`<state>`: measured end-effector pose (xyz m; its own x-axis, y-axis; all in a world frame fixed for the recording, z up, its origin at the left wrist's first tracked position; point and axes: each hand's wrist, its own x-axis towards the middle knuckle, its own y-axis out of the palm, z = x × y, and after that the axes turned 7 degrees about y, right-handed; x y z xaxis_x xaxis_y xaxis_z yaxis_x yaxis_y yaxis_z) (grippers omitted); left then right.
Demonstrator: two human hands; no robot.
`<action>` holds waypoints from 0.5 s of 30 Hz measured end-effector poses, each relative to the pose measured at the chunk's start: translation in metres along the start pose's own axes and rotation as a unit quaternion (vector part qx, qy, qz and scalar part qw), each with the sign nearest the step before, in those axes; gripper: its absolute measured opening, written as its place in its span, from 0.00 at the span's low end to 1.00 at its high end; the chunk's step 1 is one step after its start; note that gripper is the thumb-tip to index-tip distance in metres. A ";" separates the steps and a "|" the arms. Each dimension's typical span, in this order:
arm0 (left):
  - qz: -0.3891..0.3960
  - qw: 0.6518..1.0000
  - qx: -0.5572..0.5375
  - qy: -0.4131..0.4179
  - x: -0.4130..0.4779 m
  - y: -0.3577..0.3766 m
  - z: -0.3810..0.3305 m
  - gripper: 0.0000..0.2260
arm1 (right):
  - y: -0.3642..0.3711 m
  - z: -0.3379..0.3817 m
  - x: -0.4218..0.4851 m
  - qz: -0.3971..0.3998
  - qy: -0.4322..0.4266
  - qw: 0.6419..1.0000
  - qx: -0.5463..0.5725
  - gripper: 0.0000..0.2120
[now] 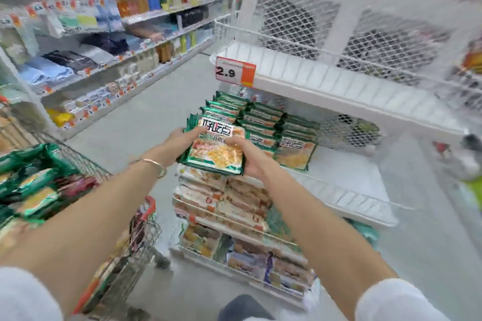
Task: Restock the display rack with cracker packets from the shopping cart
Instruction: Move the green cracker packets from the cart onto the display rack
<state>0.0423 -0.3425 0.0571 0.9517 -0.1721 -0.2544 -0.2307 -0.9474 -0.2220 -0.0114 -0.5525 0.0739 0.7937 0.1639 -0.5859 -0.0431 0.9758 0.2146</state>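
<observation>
Head view: both hands grip green-edged cracker packets (216, 150), stacked flat.

A: Classify the location.
B: Retail shop aisle. Reference landmark: white display rack (326, 91) with wire-mesh back.
A: Supporting evidence?
B: A price tag (235, 71) reading 2.9 clipped to the rack's shelf edge; long merchandise shelves (125, 21) with price labels left of the rack; shopping cart (86, 164) lower left of it.
</observation>
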 end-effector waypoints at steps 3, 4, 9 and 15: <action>0.063 0.995 0.073 0.028 -0.009 0.077 -0.046 0.63 | -0.072 0.005 -0.022 -0.069 -0.033 0.997 0.017 0.06; 0.084 0.992 0.090 0.037 -0.013 0.100 -0.059 0.61 | -0.094 0.006 -0.028 -0.088 -0.041 0.995 0.024 0.06; 0.154 0.980 0.117 0.056 0.006 0.192 -0.095 0.58 | -0.189 0.010 -0.049 -0.127 -0.070 0.989 0.040 0.09; 0.139 0.981 0.129 0.045 0.041 0.258 -0.106 0.37 | -0.258 0.013 -0.038 -0.166 -0.100 0.981 0.016 0.21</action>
<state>0.0434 -0.6222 0.0890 0.8560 -0.4488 -0.2566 -0.5165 -0.7628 -0.3891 -0.0222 -0.8121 0.0511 0.8637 -0.1978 -0.4636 0.2555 0.9647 0.0643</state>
